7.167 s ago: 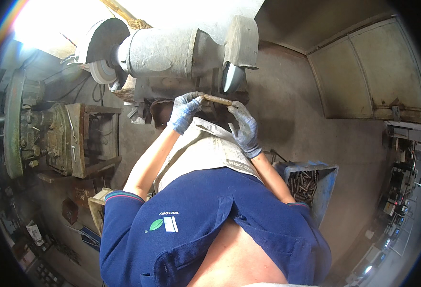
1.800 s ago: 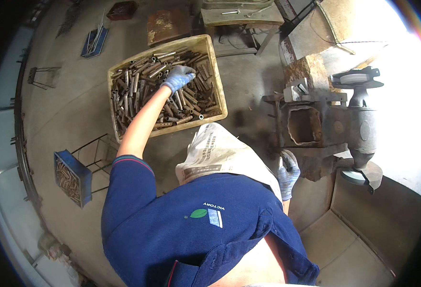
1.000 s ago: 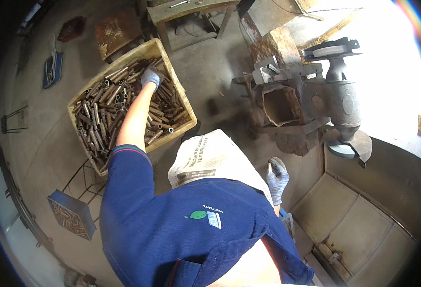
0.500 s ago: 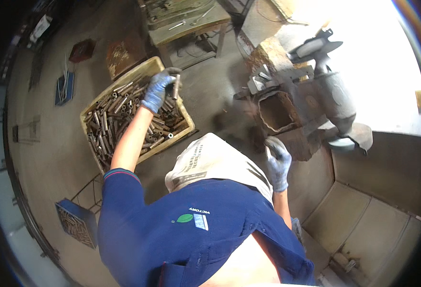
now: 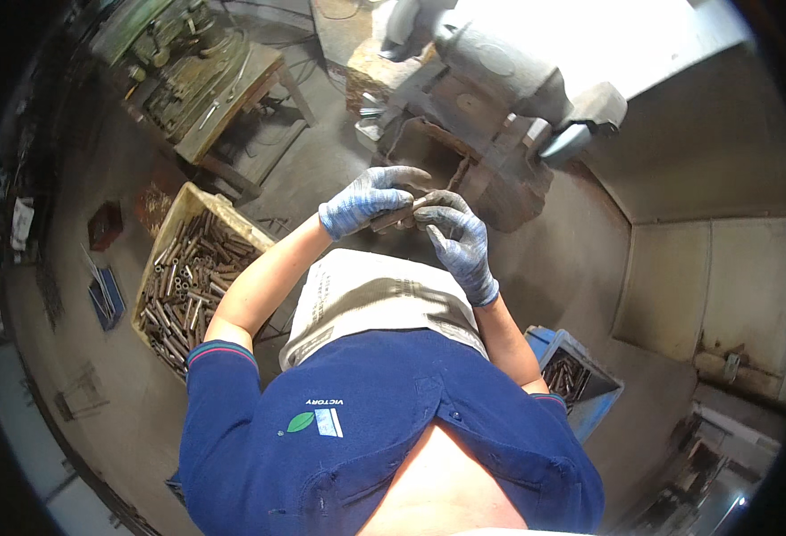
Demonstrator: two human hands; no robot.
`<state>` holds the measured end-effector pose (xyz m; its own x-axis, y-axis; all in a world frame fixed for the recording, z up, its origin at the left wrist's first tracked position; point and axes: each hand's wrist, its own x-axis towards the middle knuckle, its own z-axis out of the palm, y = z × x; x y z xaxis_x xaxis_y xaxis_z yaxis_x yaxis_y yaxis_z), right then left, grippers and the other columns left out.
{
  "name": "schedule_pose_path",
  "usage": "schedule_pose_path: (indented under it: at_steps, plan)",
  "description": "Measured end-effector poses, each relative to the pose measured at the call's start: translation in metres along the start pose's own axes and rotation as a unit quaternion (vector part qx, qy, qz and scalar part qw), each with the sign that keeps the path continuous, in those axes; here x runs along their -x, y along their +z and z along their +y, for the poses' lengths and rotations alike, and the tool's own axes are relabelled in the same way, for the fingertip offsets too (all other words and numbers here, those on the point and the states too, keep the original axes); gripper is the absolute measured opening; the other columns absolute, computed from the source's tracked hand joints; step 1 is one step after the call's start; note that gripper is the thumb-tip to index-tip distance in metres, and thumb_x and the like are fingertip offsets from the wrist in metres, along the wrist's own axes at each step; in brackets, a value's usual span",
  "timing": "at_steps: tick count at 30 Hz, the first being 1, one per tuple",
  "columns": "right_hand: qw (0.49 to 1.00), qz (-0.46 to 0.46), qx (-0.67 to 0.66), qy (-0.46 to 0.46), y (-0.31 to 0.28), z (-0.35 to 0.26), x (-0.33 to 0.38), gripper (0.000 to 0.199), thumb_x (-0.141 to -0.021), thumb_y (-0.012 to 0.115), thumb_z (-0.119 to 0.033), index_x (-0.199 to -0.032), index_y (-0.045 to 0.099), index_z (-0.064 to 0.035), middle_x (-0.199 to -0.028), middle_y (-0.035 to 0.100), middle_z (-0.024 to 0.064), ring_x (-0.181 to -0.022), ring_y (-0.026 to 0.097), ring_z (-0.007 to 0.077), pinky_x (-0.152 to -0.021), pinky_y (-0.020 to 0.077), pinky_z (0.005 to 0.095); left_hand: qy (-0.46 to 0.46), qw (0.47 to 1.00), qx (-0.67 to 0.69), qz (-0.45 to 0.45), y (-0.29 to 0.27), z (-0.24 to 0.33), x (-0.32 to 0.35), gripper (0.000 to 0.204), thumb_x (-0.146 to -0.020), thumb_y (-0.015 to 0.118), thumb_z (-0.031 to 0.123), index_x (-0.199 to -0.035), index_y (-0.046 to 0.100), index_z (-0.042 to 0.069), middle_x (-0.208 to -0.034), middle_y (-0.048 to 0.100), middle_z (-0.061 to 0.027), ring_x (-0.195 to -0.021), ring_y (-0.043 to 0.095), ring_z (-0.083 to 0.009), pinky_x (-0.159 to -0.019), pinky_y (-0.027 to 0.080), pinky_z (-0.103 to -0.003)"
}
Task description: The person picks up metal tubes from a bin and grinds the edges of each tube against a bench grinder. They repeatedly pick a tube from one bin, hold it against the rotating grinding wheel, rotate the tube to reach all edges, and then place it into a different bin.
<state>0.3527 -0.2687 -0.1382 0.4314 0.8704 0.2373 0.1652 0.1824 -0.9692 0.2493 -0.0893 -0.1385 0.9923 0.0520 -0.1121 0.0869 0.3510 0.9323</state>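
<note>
Dusty workshop floor [image 5: 321,161], perhaps concrete

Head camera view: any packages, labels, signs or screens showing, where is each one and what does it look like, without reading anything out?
Shirt badge: on the chest of the blue shirt, low centre; small green leaf beside a pale square.
Apron print: faint dark lettering along the left edge of the cream apron.
Pale sheet: far left edge, whitish, too small to tell.
No screens or signs visible.
</note>
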Motion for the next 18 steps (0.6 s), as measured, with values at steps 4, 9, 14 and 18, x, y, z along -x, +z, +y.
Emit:
schedule_pose_path:
  at_steps: [4, 9, 14, 18]
  plan:
    - [0.996, 0.070, -0.050, 0.037, -0.025, 0.004, 0.021, 0.013, -0.080, 0.058, -0.001, -0.089, 0.067, 0.0019, -0.097, 0.059, 0.0109, -0.096, 0.054, 0.0183, -0.082, 0.0445, 0.0269, -0.054, 0.997, -0.024, -0.057, 0.016, -0.007, -0.031, 0.052, -0.084, 0.063, 0.025, -0.124, 0.047, -0.002, -0.105, 0.060, -0.0051, -0.084, 0.056, -0.0075, -0.071, 0.047, -0.021]
    - [0.985, 0.162, 0.046, -0.027, -0.061, 0.004, 0.045, 0.016, -0.077, 0.062, 0.000, -0.092, 0.068, 0.0011, -0.099, 0.058, 0.0099, -0.096, 0.055, 0.0175, -0.082, 0.0450, 0.0265, -0.021, 0.986, -0.167, 0.021, 0.043, -0.002, -0.060, 0.042, -0.088, 0.058, 0.025, -0.119, 0.051, -0.004, -0.093, 0.062, -0.0067, -0.071, 0.058, -0.0087, -0.066, 0.049, -0.022]
    - [0.963, 0.260, 0.059, -0.029, -0.090, 0.005, 0.068, 0.017, -0.077, 0.066, -0.004, -0.093, 0.067, 0.0030, -0.106, 0.054, 0.0081, -0.100, 0.053, 0.0165, -0.084, 0.0437, 0.0256, -0.027, 0.992, -0.084, 0.092, 0.060, -0.018, -0.067, 0.028, -0.088, 0.059, 0.018, -0.108, 0.058, -0.003, -0.086, 0.065, -0.0064, -0.065, 0.060, -0.0100, -0.060, 0.051, -0.022]
    - [0.950, 0.294, 0.101, -0.035, -0.104, 0.011, 0.076, 0.018, -0.078, 0.066, -0.005, -0.094, 0.067, 0.0023, -0.107, 0.052, 0.0074, -0.101, 0.052, 0.0162, -0.086, 0.0428, 0.0251, 0.039, 0.988, -0.099, 0.108, 0.089, -0.039, -0.087, 0.019, -0.086, 0.062, 0.009, -0.101, 0.062, -0.003, -0.084, 0.064, -0.0040, -0.070, 0.058, -0.0073, -0.064, 0.050, -0.022]
